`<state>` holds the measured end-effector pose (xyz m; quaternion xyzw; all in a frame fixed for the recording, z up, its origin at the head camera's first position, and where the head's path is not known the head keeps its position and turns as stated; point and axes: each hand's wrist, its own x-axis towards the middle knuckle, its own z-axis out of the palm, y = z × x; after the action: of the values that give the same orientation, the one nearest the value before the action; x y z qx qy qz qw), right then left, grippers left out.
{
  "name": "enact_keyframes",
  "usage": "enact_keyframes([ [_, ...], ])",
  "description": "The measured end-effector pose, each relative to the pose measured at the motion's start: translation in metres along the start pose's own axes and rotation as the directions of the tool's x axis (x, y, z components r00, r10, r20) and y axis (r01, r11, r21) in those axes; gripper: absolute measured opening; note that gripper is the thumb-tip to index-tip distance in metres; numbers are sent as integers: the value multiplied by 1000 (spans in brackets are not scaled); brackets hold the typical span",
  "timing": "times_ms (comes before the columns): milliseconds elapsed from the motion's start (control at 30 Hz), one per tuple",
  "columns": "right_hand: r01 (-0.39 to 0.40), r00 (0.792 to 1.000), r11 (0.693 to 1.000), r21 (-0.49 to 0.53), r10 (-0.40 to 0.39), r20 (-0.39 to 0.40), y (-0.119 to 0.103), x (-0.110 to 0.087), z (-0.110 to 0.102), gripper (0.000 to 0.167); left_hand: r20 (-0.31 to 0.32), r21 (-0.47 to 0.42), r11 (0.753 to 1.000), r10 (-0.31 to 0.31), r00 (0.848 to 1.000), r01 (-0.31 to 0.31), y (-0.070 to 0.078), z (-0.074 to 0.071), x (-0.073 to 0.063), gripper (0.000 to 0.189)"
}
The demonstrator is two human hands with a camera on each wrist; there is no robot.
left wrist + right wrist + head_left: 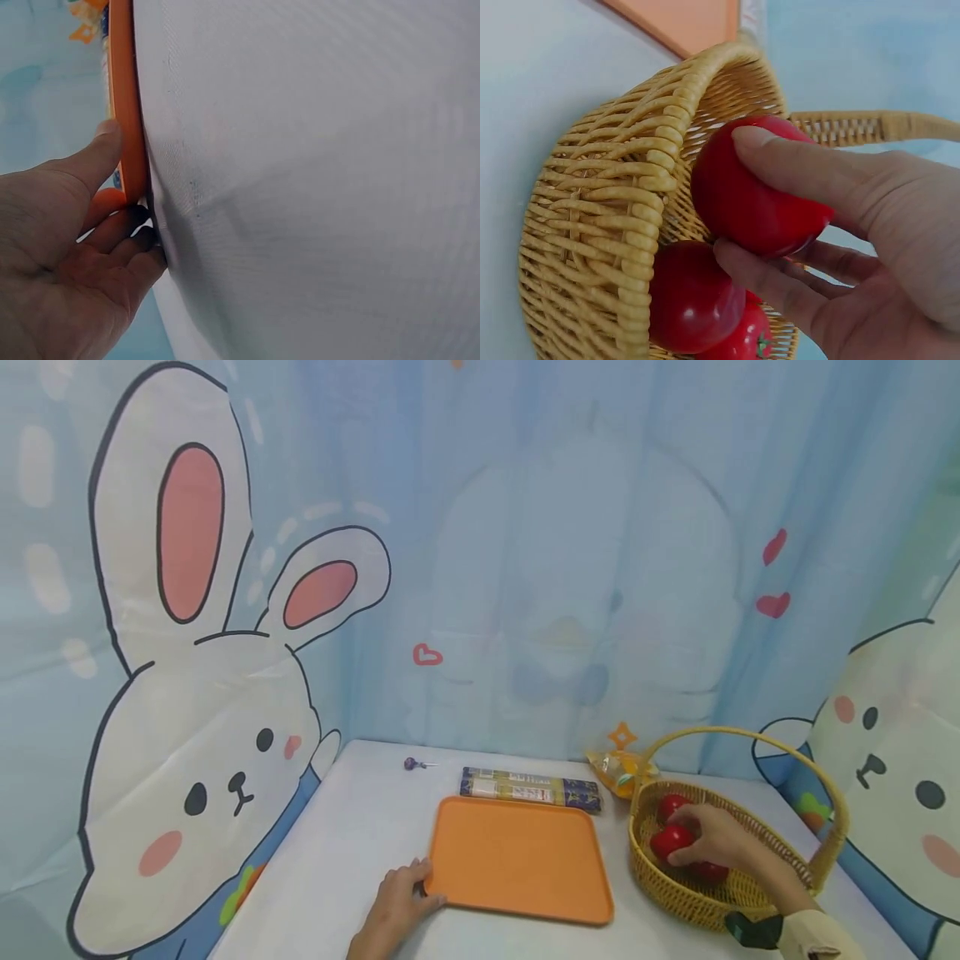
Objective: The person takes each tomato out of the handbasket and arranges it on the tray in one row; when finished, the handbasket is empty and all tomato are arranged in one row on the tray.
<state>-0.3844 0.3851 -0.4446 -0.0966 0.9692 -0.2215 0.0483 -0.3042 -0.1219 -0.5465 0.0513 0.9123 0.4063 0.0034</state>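
My left hand (393, 902) grips the near left corner of an orange tray (517, 860). In the left wrist view the thumb lies on the tray's rim (129, 97), with the fingers curled at the corner. Over a yellow wicker basket (660, 893), my right hand (716, 839) holds a red round fruit (757, 195) between thumb and fingers. Below it in the basket lie another dark red fruit (694, 296) and a brighter one with a green stem top (739, 337). The head view shows a red fruit (675, 802) behind the held one.
The basket's tall handle (738, 731) arches over it. Behind the tray lie long blue and gold packets (528, 787), with a yellow bag (618, 772) beside them. A small lollipop (411, 763) lies far left. A bunny-printed curtain (540, 568) hangs behind the white table.
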Motion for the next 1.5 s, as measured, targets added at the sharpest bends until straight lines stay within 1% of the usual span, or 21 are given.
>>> enact_keyframes([
  [67,-9,1000,1000,14,9,-18,-1,-3,-1,70,5,2,1000,-18,1000,18,-1,-1,0,66],
  [167,-2,999,999,36,4,-48,-6,-8,-3,72,-3,7,1000,-2,1000,2,-2,-2,-1,64],
  [333,21,996,995,93,-13,-88,-20,-20,-6,76,-4,9,1000,-4,1000,4,-3,-4,-2,64],
  [400,44,993,993,108,-32,-110,-28,-25,-7,77,-7,18,1000,1,1000,-1,-3,-5,-2,65],
  [467,85,989,990,112,-70,-134,-38,-30,-6,76,-10,23,1000,4,1000,-4,-3,-6,-2,65],
  [567,146,979,981,126,-125,-158,-56,-36,0,76,-11,32,999,-2,1000,2,-2,-7,-1,65],
  [633,171,974,975,140,-145,-176,-70,-39,8,76,-7,32,999,-20,1000,20,-2,-7,-1,65],
  [667,171,973,973,156,-142,-184,-77,-39,13,75,-7,33,999,-24,1000,24,-2,-7,-1,65],
  [800,196,966,954,227,-148,-213,-105,-36,35,76,-13,33,999,-21,1000,21,-2,-8,-1,64],
  [900,220,964,927,304,-159,-212,-122,-30,51,77,-18,34,999,-8,1000,9,-3,-7,-2,63],
  [1067,267,955,886,380,-191,-228,-143,-15,78,76,-26,37,999,7,1000,-6,-3,-6,-2,63],
  [1167,276,952,869,411,-188,-242,-155,-5,95,74,-32,36,999,25,999,-23,-4,-2,-1,64],
  [1233,271,954,853,446,-176,-243,-161,2,107,73,-32,30,999,28,999,-27,-3,0,1,64],
  [1333,258,958,851,457,-162,-237,-171,13,124,70,-34,36,999,26,999,-25,-2,3,2,64],
  [1500,230,966,850,475,-141,-217,-184,31,153,70,-29,27,1000,0,1000,1,-1,4,1,64],
])
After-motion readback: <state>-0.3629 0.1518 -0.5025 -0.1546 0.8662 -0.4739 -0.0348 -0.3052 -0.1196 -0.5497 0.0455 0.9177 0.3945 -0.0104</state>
